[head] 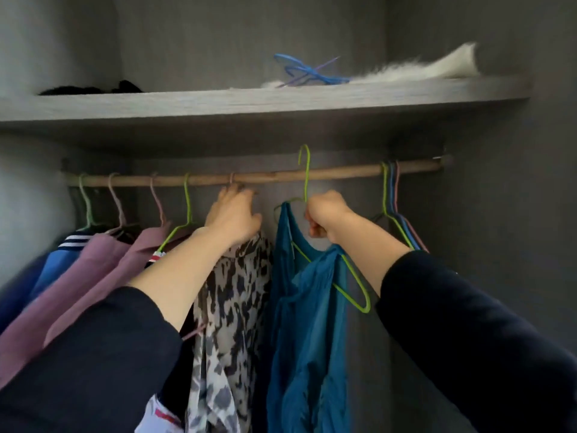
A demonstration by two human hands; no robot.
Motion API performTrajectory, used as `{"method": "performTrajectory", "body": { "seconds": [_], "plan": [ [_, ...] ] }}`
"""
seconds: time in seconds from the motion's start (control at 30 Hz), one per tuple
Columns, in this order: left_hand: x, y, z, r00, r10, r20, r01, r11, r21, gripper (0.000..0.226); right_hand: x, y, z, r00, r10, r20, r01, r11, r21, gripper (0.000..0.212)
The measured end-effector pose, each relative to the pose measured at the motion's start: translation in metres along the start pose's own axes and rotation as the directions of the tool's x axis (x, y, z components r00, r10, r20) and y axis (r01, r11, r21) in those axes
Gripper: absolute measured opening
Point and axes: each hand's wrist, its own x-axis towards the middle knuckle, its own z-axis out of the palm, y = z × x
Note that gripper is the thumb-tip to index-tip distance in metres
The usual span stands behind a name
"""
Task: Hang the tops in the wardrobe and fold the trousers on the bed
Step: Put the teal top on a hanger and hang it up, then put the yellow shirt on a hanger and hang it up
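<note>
The teal top (307, 307) hangs on a green hanger (343, 270) in your right hand (326, 215), whose grip is clenched around the hanger's neck. The hook rises above the wooden rail (265, 176) but is not yet on it. Several tops, pink, blue and patterned (232, 307), already hang to the left. No trousers or bed are in view. Your left hand (234, 215) reaches up by the patterned top's hanger, fingers curled just under the rail; whether they hold it, I cannot tell.
</note>
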Motion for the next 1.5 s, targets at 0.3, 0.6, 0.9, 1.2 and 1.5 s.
{"method": "performTrajectory", "body": {
  "seconds": [0.3, 0.6, 0.9, 1.2, 1.5],
  "plan": [
    [0.047, -0.014, 0.027, 0.959, 0.236, -0.155, -0.233, 0.972, 0.037, 0.068, 0.021, 0.021, 0.049, 0.995, 0.062, 0.079, -0.062, 0.998, -0.006, 0.02],
    [0.053, -0.01, 0.047, 0.871, 0.268, -0.412, -0.267, 0.962, 0.061, 0.047, 0.03, 0.025, -0.003, 0.937, -0.347, 0.03, 0.258, 0.633, -0.73, 0.029],
    [0.055, 0.016, 0.057, 0.926, 0.151, -0.345, -0.083, 0.976, 0.203, 0.051, 0.026, 0.031, -0.089, 0.901, -0.433, -0.005, -0.061, -0.114, -0.992, 0.03],
    [0.057, 0.012, 0.06, 0.913, 0.175, -0.368, -0.114, 0.977, 0.183, 0.052, 0.025, 0.023, -0.075, 0.899, -0.433, 0.064, -0.008, -0.163, -0.987, 0.027],
    [0.057, 0.009, 0.062, 0.909, 0.182, -0.374, -0.128, 0.978, 0.165, 0.056, 0.034, 0.014, -0.034, 0.876, -0.407, -0.259, 0.15, 0.741, -0.655, 0.029]
  ]
}}
